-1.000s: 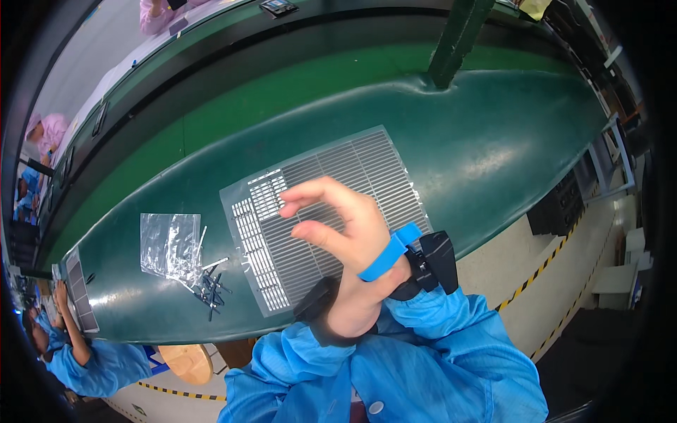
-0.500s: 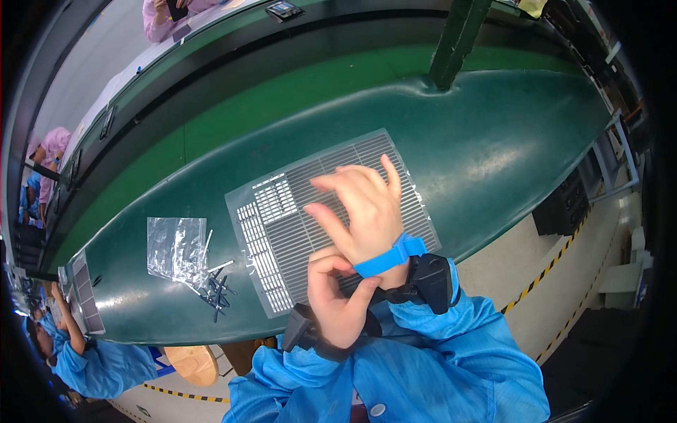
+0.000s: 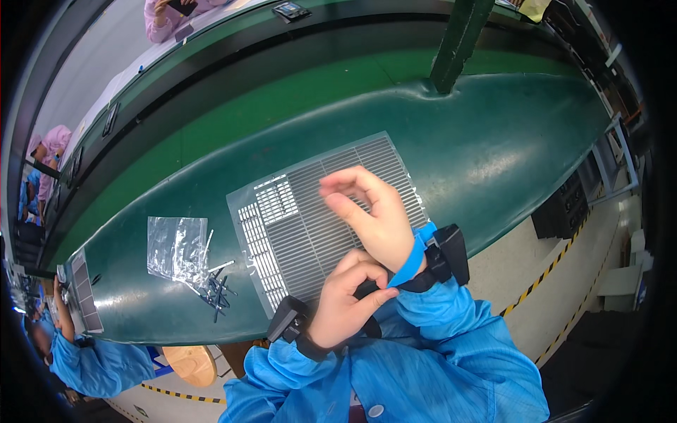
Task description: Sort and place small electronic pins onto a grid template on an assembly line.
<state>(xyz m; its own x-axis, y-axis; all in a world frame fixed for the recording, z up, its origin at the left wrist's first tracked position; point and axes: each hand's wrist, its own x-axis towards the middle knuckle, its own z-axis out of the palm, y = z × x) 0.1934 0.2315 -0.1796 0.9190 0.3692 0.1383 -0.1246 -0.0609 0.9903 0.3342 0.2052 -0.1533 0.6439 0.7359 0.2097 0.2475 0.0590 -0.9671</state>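
Observation:
My left hand (image 3: 345,299) is closed at the blue wristband (image 3: 411,262) around my right wrist, its fingertips pinching the band's near end. Loosely curled and slightly blurred, my right hand (image 3: 381,218) holds nothing, with a gap between thumb and fingers. Both hands hover over a clear sheet (image 3: 310,233) printed with dark stripes and white label blocks, lying on the green table mat (image 3: 493,134). Black devices (image 3: 451,254) are strapped around both wrists above blue sleeves.
Left of the sheet lies a clear plastic bag (image 3: 176,247) beside a pile of small dark sticks (image 3: 217,292). A dark green post (image 3: 462,46) rises at the table's far edge. At lower left, a person in blue (image 3: 99,366) works near a wooden stool (image 3: 189,364).
My right hand has turned and its fingers have curled in. Both wrists have shifted slightly right, my left fingers staying at the band.

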